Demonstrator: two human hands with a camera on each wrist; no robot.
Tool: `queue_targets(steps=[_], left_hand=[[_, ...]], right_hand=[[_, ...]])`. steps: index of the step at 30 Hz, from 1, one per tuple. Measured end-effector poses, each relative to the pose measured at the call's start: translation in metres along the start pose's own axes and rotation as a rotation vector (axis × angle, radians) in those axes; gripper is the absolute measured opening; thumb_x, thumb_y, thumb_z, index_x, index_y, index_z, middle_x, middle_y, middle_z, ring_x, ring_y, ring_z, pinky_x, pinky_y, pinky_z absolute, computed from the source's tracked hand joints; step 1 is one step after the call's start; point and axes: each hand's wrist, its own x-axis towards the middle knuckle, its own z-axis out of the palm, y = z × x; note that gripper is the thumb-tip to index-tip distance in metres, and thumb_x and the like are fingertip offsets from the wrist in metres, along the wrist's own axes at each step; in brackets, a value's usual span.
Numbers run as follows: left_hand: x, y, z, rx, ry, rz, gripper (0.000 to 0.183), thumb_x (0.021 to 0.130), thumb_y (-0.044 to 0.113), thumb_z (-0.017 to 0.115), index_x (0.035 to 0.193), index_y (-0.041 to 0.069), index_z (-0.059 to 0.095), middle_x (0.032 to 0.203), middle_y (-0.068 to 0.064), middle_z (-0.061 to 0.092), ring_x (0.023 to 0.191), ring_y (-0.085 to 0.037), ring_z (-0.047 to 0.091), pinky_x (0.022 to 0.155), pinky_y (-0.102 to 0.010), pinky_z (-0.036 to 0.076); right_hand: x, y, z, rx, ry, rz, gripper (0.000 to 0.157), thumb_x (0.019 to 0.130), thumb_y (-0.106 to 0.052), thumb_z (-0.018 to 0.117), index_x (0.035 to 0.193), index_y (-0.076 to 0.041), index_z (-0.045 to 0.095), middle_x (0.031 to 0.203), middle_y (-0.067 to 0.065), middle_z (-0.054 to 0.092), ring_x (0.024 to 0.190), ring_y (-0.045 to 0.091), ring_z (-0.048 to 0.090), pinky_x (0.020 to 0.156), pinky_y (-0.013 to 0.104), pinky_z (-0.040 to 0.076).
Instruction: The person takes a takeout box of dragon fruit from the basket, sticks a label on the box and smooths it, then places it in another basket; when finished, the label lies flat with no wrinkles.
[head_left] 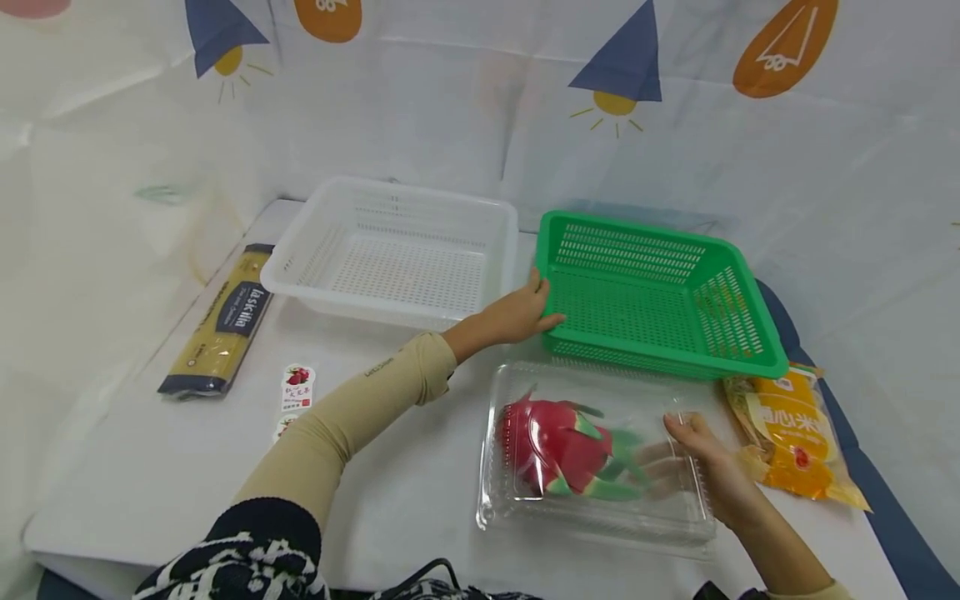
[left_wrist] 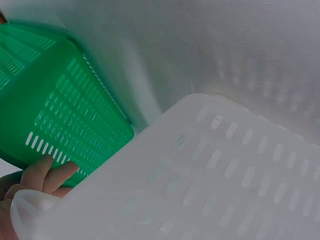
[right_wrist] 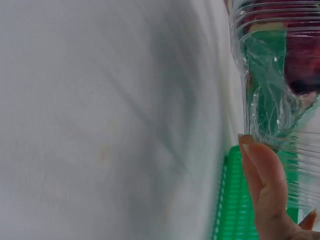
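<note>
Green basket (head_left: pixel 637 304) in downward head, close wrist views

Glossy, smooth plastic clamshell box (head_left: pixel 600 518).

Well left of the green basket (head_left: pixel 630 312), a gold pack (head_left: pixel 221 325) reads "la sicilia". By the basket's near right corner, a yellow bag (head_left: pixel 798 437) shows "心米" after an unclear character. Left of the basket, a sticker's (head_left: pixel 297 387) and sleeve's (head_left: pixel 352 408) print is illegible.
</note>
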Motion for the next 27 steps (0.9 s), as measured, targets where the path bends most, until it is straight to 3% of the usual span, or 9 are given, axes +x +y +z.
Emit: queue_targets(steps=[8, 16, 27], left_hand=[[0.001, -0.001, 0.001, -0.001, -0.004, -0.004, 0.072, 0.101, 0.036, 0.044, 0.141, -0.017, 0.018, 0.146, -0.039, 0.005, 0.116, -0.033, 0.054, 0.092, -0.029, 0.046], [-0.001, -0.001, 0.002, -0.026, -0.015, -0.018, 0.072, 0.101, 0.036, 0.043, 0.142, -0.016, 0.016, 0.147, -0.038, 0.003, 0.113, -0.032, 0.056, 0.090, -0.029, 0.047], [-0.001, -0.001, 0.000, 0.014, -0.001, -0.004, 0.071, 0.101, 0.036, 0.042, 0.141, -0.018, 0.018, 0.146, -0.040, 0.007, 0.114, -0.032, 0.056, 0.091, -0.028, 0.046]], right_hand=[[0.007, 0.007, 0.010, -0.029, 0.020, 0.037, 0.031, 0.103, -0.036, 0.028, 0.098, -0.009, 0.014, 0.092, 0.011, 0.058, 0.081, 0.025, 0.065, 0.070, 0.044, 0.055], [0.019, 0.009, 0.013, -0.039, 0.032, 0.021, 0.031, 0.103, -0.035, 0.031, 0.096, -0.009, 0.015, 0.091, 0.013, 0.060, 0.080, 0.025, 0.066, 0.068, 0.041, 0.055], [0.035, 0.010, 0.011, -0.015, 0.034, -0.003, 0.028, 0.103, -0.030, 0.033, 0.093, -0.011, 0.015, 0.087, 0.013, 0.064, 0.077, 0.024, 0.067, 0.066, 0.042, 0.056]])
